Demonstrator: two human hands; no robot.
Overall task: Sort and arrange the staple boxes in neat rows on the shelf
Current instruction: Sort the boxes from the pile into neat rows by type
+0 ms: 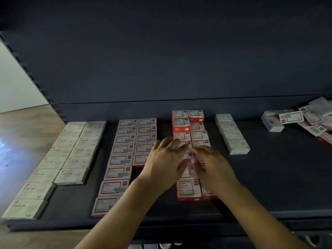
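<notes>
Staple boxes lie in rows on a dark shelf (pixel 269 177). At the left is a double row of cream boxes marked STAPLES (pixel 71 151). A double row of white boxes with red frames (pixel 125 150) runs up the middle. Right of it stands a double stack of red and white boxes (pixel 188 130), several high. My left hand (pixel 165 160) and my right hand (pixel 213 164) hover flat over this stack, fingers straight and spread, holding nothing; whether they touch the boxes is unclear. They hide several of its boxes.
A single row of plain white boxes (pixel 231 133) lies right of the stack. A loose heap of unsorted boxes (pixel 305 119) sits at the far right. The shelf's back panel (pixel 161 69) rises behind. Wooden floor (pixel 21 133) shows at the left.
</notes>
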